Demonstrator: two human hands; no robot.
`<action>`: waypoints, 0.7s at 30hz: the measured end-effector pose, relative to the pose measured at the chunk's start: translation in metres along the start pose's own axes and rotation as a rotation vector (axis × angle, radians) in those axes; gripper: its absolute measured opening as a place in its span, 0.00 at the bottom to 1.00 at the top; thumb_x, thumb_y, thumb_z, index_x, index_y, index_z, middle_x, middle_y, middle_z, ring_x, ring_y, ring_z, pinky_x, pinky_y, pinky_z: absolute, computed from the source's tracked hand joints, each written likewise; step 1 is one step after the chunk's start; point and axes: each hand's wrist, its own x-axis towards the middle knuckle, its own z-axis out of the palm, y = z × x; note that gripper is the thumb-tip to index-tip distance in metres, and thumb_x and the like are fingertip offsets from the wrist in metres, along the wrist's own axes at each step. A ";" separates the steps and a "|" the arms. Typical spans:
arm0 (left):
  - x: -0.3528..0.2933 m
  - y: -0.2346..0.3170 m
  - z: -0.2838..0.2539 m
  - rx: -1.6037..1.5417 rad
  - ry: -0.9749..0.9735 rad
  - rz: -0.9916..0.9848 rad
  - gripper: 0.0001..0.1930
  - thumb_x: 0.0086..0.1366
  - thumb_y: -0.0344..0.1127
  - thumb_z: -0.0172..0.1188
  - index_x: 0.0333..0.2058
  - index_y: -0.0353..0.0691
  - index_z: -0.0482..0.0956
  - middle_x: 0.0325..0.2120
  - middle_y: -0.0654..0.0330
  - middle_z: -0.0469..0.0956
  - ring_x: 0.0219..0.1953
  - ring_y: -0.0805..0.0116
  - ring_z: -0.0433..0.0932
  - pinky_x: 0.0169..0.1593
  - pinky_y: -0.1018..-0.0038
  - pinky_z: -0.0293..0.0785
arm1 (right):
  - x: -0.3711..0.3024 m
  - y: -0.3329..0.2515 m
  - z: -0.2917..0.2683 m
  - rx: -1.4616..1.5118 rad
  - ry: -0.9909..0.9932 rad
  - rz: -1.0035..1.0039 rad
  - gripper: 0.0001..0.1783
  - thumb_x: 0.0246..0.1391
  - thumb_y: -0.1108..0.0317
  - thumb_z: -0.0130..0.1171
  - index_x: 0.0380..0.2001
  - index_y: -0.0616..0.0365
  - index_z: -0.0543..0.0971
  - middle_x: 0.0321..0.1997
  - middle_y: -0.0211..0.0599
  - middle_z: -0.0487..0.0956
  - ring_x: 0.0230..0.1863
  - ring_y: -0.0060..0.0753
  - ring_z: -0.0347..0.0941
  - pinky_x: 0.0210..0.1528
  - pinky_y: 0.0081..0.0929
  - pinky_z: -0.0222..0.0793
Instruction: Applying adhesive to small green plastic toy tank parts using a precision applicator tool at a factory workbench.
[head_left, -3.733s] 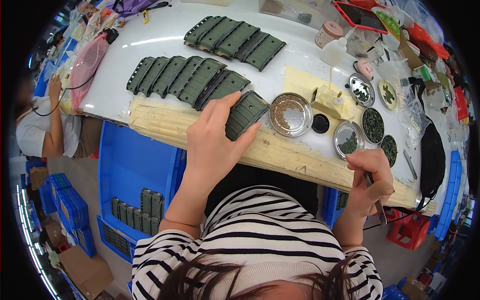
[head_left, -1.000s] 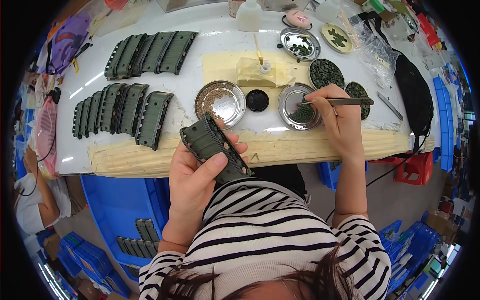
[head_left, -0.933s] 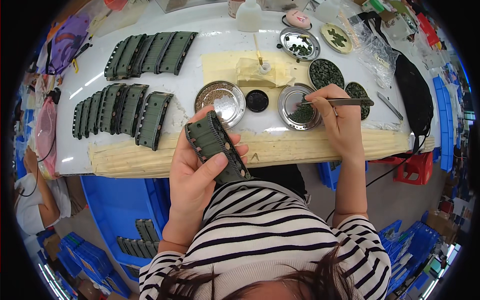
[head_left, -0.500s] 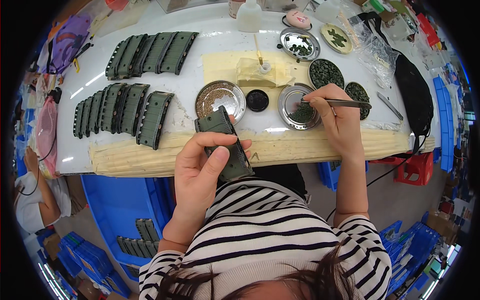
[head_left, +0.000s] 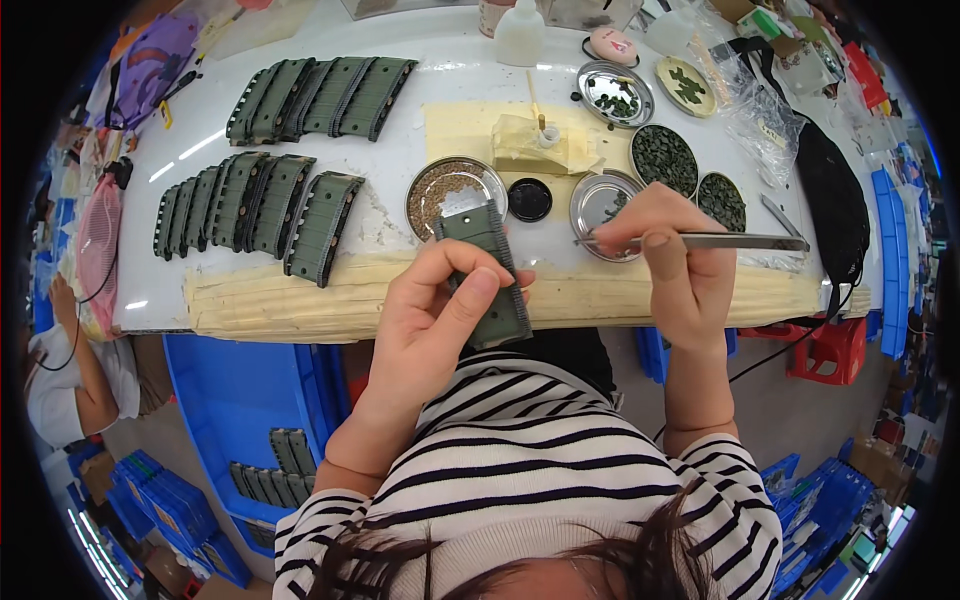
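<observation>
My left hand (head_left: 425, 315) grips a dark green rectangular panel (head_left: 478, 230) with ridged dark edges, holding it tilted above the table's front edge. The thumb lies on its face, and the fingers wrap around it. In my right hand (head_left: 682, 270) is a pair of metal tweezers (head_left: 750, 241), pinched between thumb and fingers. Their tips point left, toward the panel, over the near side of a shallow metal dish (head_left: 582, 196) with small dark green pieces. Whether the tips hold a piece is too small to tell. My right fingers hide part of the dish.
Rows of similar green panels (head_left: 325, 225) lie at left. Nearby are a dish of brown grains (head_left: 435, 190), a small black dish (head_left: 530, 200), a paper-wrapped block (head_left: 530, 150) with a stick, and tins of green chips (head_left: 664, 160). A blue bin (head_left: 215, 390) sits below the table's edge.
My right hand has moved slightly left and nearer, the tweezers' tips now left of my fingers. My left hand and the panel have shifted slightly right. The whole view has shifted a little.
</observation>
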 end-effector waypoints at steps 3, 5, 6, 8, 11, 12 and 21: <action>0.007 0.001 -0.001 0.039 -0.088 -0.026 0.10 0.72 0.36 0.48 0.38 0.33 0.72 0.37 0.59 0.76 0.44 0.74 0.74 0.50 0.77 0.70 | 0.011 -0.007 0.016 0.028 -0.129 -0.147 0.07 0.56 0.74 0.54 0.28 0.62 0.80 0.26 0.33 0.79 0.26 0.27 0.71 0.30 0.22 0.66; 0.008 -0.001 -0.002 0.083 -0.087 0.015 0.13 0.73 0.38 0.47 0.37 0.34 0.72 0.34 0.61 0.74 0.40 0.76 0.71 0.48 0.79 0.67 | 0.015 -0.008 0.025 0.077 -0.131 -0.119 0.08 0.57 0.71 0.53 0.28 0.62 0.80 0.26 0.34 0.79 0.26 0.27 0.70 0.31 0.24 0.65; 0.008 -0.003 -0.003 0.107 -0.085 0.037 0.13 0.73 0.38 0.47 0.37 0.34 0.72 0.34 0.62 0.74 0.40 0.76 0.71 0.48 0.79 0.67 | 0.015 -0.009 0.028 0.083 -0.134 -0.093 0.11 0.58 0.68 0.52 0.27 0.63 0.80 0.25 0.34 0.79 0.26 0.28 0.70 0.32 0.25 0.64; 0.008 -0.002 -0.006 0.144 -0.084 0.056 0.13 0.73 0.39 0.47 0.36 0.34 0.72 0.33 0.62 0.73 0.39 0.77 0.71 0.47 0.79 0.66 | 0.015 -0.010 0.034 0.093 -0.140 -0.040 0.16 0.59 0.63 0.50 0.25 0.64 0.80 0.24 0.36 0.79 0.27 0.30 0.70 0.34 0.28 0.62; 0.008 -0.001 -0.009 0.163 -0.095 0.069 0.13 0.73 0.39 0.46 0.35 0.35 0.72 0.32 0.63 0.72 0.37 0.77 0.71 0.45 0.81 0.66 | 0.016 -0.011 0.038 0.083 -0.184 -0.025 0.16 0.59 0.63 0.50 0.26 0.64 0.80 0.23 0.37 0.79 0.27 0.30 0.70 0.34 0.28 0.61; 0.008 -0.001 -0.009 0.168 -0.099 0.094 0.13 0.73 0.39 0.46 0.34 0.35 0.71 0.32 0.63 0.72 0.37 0.78 0.71 0.45 0.81 0.66 | 0.016 -0.009 0.037 0.068 -0.191 -0.074 0.12 0.58 0.66 0.53 0.28 0.63 0.80 0.25 0.36 0.79 0.27 0.30 0.71 0.33 0.27 0.64; 0.004 0.002 -0.004 -0.238 -0.041 -0.090 0.13 0.74 0.40 0.43 0.33 0.39 0.68 0.31 0.64 0.72 0.37 0.78 0.70 0.43 0.80 0.68 | -0.004 -0.012 0.039 -0.340 -0.204 -0.455 0.23 0.52 0.47 0.57 0.36 0.58 0.82 0.39 0.42 0.81 0.36 0.36 0.79 0.35 0.26 0.75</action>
